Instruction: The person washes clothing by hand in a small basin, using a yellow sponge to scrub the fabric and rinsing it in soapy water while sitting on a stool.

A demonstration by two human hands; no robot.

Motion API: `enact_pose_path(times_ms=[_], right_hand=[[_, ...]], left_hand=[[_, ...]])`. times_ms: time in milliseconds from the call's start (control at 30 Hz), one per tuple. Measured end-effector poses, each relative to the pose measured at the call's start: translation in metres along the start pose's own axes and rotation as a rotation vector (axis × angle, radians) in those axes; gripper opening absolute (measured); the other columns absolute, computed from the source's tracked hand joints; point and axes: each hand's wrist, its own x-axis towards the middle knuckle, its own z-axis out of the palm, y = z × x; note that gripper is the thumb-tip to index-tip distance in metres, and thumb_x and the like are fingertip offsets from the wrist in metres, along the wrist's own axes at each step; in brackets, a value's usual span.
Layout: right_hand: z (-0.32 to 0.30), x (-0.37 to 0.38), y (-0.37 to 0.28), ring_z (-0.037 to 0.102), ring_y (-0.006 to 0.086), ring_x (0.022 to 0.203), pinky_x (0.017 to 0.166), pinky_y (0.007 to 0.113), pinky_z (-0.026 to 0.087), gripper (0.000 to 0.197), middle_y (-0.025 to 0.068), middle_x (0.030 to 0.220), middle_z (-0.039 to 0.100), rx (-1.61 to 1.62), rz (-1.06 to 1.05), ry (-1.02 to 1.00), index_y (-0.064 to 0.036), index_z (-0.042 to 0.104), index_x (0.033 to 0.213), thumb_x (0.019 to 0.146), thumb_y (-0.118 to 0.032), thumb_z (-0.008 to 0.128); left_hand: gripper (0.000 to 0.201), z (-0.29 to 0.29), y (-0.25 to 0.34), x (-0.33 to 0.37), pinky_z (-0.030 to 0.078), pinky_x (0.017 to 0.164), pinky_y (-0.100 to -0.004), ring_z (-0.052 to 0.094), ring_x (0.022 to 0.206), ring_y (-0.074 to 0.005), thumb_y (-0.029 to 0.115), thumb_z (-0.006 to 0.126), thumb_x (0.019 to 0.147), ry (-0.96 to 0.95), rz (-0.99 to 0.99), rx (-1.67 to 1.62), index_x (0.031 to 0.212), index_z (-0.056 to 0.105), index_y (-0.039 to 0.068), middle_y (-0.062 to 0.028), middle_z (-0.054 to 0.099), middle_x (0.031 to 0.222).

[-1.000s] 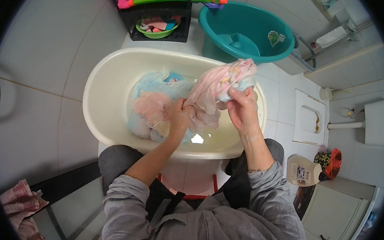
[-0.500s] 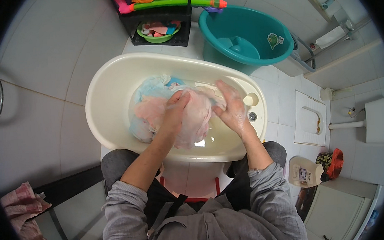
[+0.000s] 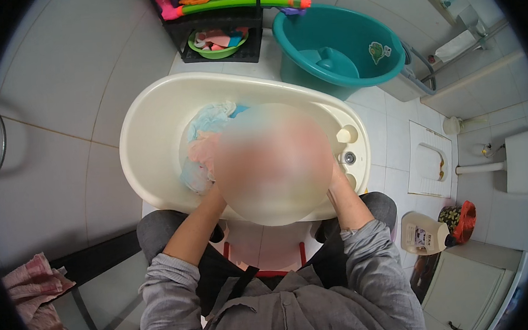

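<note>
A cream-coloured baby bathtub lies in front of me. Wet clothes are heaped inside it: a pale blue piece, a pink piece and a whitish-blue piece show at the left of the heap. A round blurred patch covers the middle of the tub and hides both hands. My left forearm reaches into that patch from the lower left, beside the pink cloth. My right forearm enters it from the lower right, near the tub's drain plug. Fingers and anything they hold cannot be made out.
Behind the tub stand a large teal basin and a black shelf with toys and a green bowl. A squat toilet and a plastic jug are at the right. A pink towel hangs at the lower left.
Half a second ago my left hand gripped a pale pink cloth over the tub, with my right hand spread beside it. Now blur covers both hands and that cloth.
</note>
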Motion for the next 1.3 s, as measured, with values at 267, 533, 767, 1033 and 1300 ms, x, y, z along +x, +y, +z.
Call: enact_pose_path(times_ms=[267,533,767,1033,1300], right_hand=[[-0.014,0.015,0.002,0.051,0.0105,0.061,0.053,0.022,0.044,0.012,0.0047,0.074,0.053,0.342,0.088,0.227,-0.0063,0.049,0.082,0.078,-0.016,0.054],[0.029,0.001,0.046,0.051,0.0116,0.061,0.055,0.024,0.045,0.01,0.0066,0.075,0.053,0.273,0.306,0.259,-0.0058,0.048,0.079,0.078,-0.015,0.054],[0.017,0.004,0.038,0.052,0.012,0.061,0.056,0.024,0.045,0.01,0.0069,0.075,0.053,0.233,0.2,0.266,-0.0057,0.048,0.078,0.078,-0.014,0.054],[0.017,-0.003,0.022,0.052,0.0125,0.062,0.056,0.025,0.045,0.01,0.0072,0.075,0.054,0.2,0.138,0.039,-0.0055,0.048,0.076,0.078,-0.012,0.054],[-0.021,-0.005,0.025,0.052,0.013,0.062,0.057,0.025,0.046,0.01,0.0075,0.075,0.054,-0.74,-0.049,-0.165,-0.0053,0.047,0.075,0.077,-0.011,0.055]], left_hand=[[0.04,0.003,0.021,0.009,0.043,0.071,-0.0315,0.053,0.081,-0.0174,0.018,0.065,0.067,0.163,-0.3,-0.25,0.101,0.053,0.001,-0.0056,0.057,0.091],[0.025,0.13,-0.038,-0.005,0.04,0.062,-0.0398,0.052,0.074,-0.0265,0.021,0.058,0.073,-0.086,0.113,0.358,0.088,0.052,0.002,-0.0107,0.055,0.087],[0.021,0.058,0.066,0.014,0.037,0.056,-0.0427,0.045,0.06,-0.0345,0.023,0.057,0.07,0.571,-0.309,0.04,0.071,0.049,0.004,-0.0163,0.049,0.065],[0.027,0.021,-0.048,0.013,0.037,0.069,-0.0412,0.05,0.084,-0.0275,0.025,0.062,0.064,0.359,-0.437,0.384,0.082,0.054,0.008,-0.0167,0.052,0.084],[0.018,-0.047,0.08,0.015,0.036,0.046,-0.0226,0.04,0.054,-0.0089,0.008,0.051,0.076,0.8,-0.333,-1.055,0.064,0.038,0.006,0.0005,0.038,0.058]])
